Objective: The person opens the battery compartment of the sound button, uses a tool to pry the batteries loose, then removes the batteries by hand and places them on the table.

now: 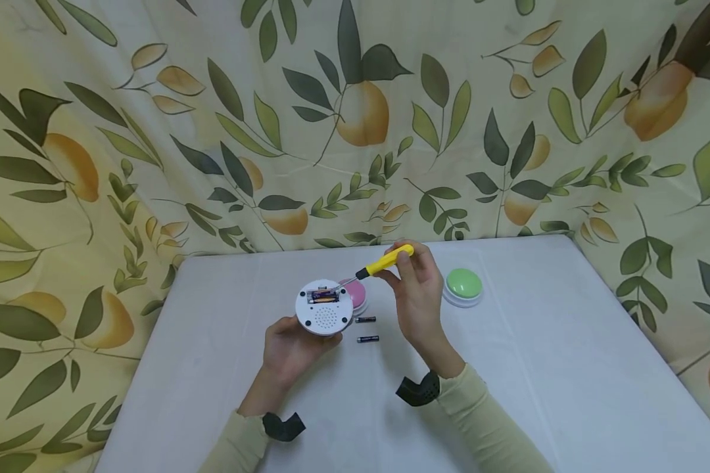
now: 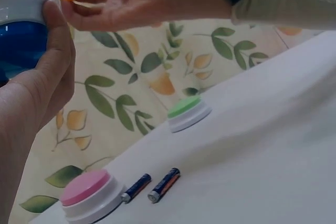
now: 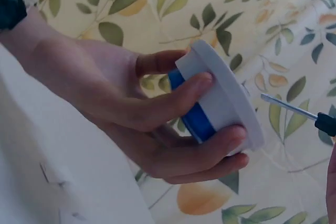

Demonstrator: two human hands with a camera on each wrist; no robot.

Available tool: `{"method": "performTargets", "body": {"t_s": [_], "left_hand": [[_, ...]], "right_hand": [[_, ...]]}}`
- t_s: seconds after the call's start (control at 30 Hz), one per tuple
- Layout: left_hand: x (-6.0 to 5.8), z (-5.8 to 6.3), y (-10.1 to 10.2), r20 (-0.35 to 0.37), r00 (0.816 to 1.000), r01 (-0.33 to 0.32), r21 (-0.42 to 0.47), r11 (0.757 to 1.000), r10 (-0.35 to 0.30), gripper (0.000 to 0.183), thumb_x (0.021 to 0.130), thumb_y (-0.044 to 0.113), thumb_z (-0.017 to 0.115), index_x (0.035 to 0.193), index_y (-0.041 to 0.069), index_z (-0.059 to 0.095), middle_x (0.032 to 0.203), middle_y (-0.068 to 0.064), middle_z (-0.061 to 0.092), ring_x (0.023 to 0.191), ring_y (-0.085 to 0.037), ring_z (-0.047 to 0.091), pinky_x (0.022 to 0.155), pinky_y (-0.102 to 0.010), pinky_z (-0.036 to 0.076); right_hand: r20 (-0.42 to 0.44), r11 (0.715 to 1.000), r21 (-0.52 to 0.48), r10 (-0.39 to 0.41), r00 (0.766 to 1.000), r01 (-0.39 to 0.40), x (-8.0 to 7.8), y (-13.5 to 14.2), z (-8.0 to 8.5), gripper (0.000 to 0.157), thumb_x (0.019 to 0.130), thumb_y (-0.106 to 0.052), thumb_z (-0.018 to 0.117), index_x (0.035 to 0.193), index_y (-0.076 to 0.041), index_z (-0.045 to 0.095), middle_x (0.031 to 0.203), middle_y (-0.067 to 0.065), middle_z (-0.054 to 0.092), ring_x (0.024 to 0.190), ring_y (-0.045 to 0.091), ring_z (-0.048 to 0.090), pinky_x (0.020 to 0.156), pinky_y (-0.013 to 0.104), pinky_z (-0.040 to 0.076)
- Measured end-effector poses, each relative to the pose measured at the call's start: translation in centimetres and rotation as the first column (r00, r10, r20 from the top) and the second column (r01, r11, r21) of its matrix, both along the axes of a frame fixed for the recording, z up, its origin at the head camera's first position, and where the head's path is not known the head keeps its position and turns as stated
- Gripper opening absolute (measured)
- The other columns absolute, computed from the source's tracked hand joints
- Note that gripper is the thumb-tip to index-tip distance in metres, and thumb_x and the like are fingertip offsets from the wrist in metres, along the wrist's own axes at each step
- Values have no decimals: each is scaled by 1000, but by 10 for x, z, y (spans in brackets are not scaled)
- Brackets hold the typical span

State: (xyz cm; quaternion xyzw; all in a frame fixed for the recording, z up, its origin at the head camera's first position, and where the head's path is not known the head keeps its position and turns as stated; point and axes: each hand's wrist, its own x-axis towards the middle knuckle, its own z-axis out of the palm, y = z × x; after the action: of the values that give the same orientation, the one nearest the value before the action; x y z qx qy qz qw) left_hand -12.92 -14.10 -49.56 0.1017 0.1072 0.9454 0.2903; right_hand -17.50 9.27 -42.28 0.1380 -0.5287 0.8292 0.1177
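Note:
My left hand [image 1: 290, 348] grips a round white push button [image 1: 325, 323] with a blue cap [image 2: 21, 45], its underside turned up toward the head camera. The battery compartment [image 1: 324, 297] in that underside is uncovered, and at least one battery lies inside. My right hand [image 1: 420, 299] holds a yellow-handled screwdriver [image 1: 387, 261] between thumb and fingers. In the head view the screwdriver's tip overlaps the compartment's right end; the right wrist view shows the metal shaft [image 3: 289, 104] pointing at the base with a small gap.
Two loose batteries, one nearer the back [image 1: 365, 320] and one nearer the front [image 1: 368, 339], lie on the white table [image 1: 225, 328]. A pink push button [image 1: 357, 293] sits partly behind the held one. Farther right stands a green push button [image 1: 464, 284]. A patterned curtain [image 1: 390, 190] hangs behind.

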Motion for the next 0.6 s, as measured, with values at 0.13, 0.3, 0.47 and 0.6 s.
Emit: {"method": "performTargets", "body": {"t_s": [0.13,0.3,0.47,0.6], "left_hand": [[2,-1,5,21,999,32,-32,999,-31,72,98,9,42,161,23,10,155,-14,44,136,-41,49,109,-47,49],[6,0,11,46,996,78,-69,995,-75,75,98,12,49,162,27,13,156,-12,43,136,-36,47,109,-45,50],[8,2,17,46,991,131,-76,988,-127,77,99,17,50,163,32,10,158,-10,41,138,-35,46,110,-41,50],[10,4,20,67,988,149,-111,983,-143,78,101,19,48,165,32,5,158,-9,37,138,-37,46,108,-40,51]], "right_hand": [[-71,987,157,47,996,-36,-6,3,17,20,108,-13,56,127,-6,57,120,5,61,108,26,62,91,30,63],[-140,942,325,130,982,-78,-14,6,37,29,106,-15,61,129,2,57,117,2,65,97,18,68,84,28,63],[-120,904,394,228,966,-165,-23,6,51,33,104,-19,66,128,3,60,115,2,67,92,19,68,81,29,64],[-94,866,451,288,953,-217,-27,6,57,35,103,-20,66,128,4,59,114,2,66,91,20,68,80,30,64]]}}
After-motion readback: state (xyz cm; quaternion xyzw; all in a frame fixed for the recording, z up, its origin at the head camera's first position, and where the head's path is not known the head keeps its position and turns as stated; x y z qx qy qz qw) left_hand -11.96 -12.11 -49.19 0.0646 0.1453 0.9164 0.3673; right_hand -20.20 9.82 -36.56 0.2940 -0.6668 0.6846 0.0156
